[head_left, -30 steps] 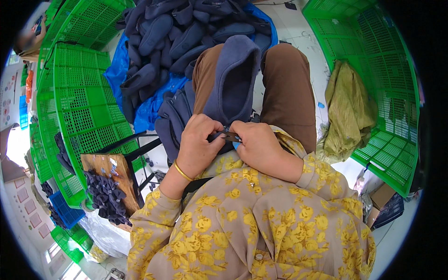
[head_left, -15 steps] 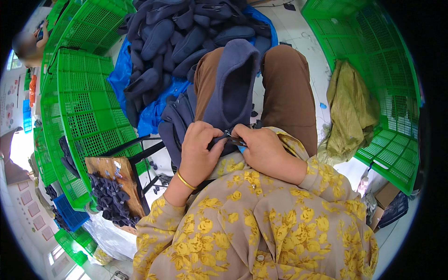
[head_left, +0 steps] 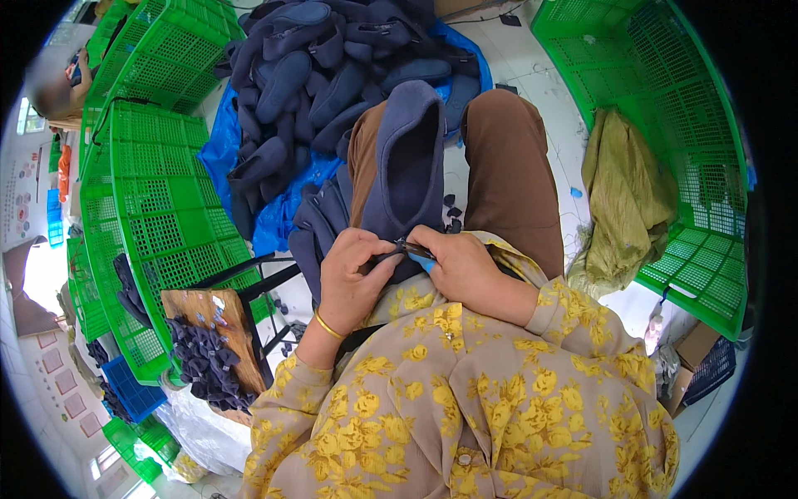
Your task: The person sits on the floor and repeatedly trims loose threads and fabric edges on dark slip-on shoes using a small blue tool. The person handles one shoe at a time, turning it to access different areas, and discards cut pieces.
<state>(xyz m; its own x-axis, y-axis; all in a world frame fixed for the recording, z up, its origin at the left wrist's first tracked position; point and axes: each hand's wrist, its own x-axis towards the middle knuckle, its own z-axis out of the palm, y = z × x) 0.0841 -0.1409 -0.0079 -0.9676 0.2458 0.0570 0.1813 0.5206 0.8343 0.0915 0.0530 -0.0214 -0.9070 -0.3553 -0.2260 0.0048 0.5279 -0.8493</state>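
Note:
A navy felt slipper [head_left: 385, 179] lies along my left thigh, its opening facing up and its heel end toward me. My left hand [head_left: 356, 270] pinches the slipper's heel edge between thumb and fingers. Close beside it, my right hand [head_left: 465, 264] is closed round a small dark tool [head_left: 418, 250] whose tip meets that edge; the fingers hide most of it and its kind is unclear. A bit of blue shows under the right fingers. More navy slippers [head_left: 316, 229] are stacked on my lap, left of the held one.
A heap of navy slippers [head_left: 283, 87] rests on blue sheeting [head_left: 214, 158] ahead. Green crates [head_left: 170, 204] line the left; another crate [head_left: 648, 75] stands right, with an olive sack [head_left: 628, 195] in it. Small dark bows [head_left: 204, 362] cover part of a wooden board [head_left: 241, 333] at my left.
The slipper's toe has dropped slightly and tilted left. Both hands remain together at its heel edge, with the fingers slightly shifted. The whole view has shifted a little.

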